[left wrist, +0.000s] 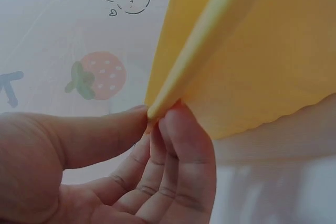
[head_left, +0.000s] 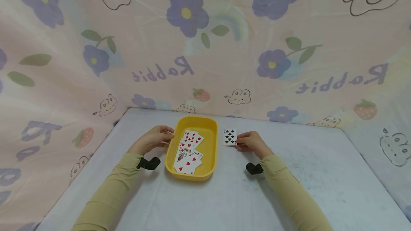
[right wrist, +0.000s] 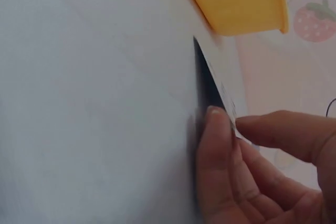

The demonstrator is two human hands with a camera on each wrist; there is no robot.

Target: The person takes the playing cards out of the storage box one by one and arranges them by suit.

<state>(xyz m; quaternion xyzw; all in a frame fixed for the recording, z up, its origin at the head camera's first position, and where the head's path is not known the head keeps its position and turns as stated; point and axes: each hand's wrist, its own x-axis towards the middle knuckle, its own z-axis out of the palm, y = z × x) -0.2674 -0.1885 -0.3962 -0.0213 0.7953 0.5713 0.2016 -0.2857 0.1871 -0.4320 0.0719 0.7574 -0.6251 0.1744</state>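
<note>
Left hand (head_left: 154, 139) pinches the yellow tray (head_left: 210, 152) by its rim, right hand (head_left: 253, 143) a clubs card (head_left: 229, 137), and overlapping cards (head_left: 190, 161) inside partly hide each other.

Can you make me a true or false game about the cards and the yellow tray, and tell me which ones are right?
1. The left grip pinches the rim of the yellow tray. True.
2. The right grip has nothing in it. False: it pinches a clubs card.
3. The clubs card lies inside the tray. False: it is held outside, beside the tray.
4. Some loose cards in the tray show red hearts. True.
5. All the cards in the tray are face down. False: there are face-up ones, with hearts and diamonds showing.
6. The person wears long sleeves. True.
</note>
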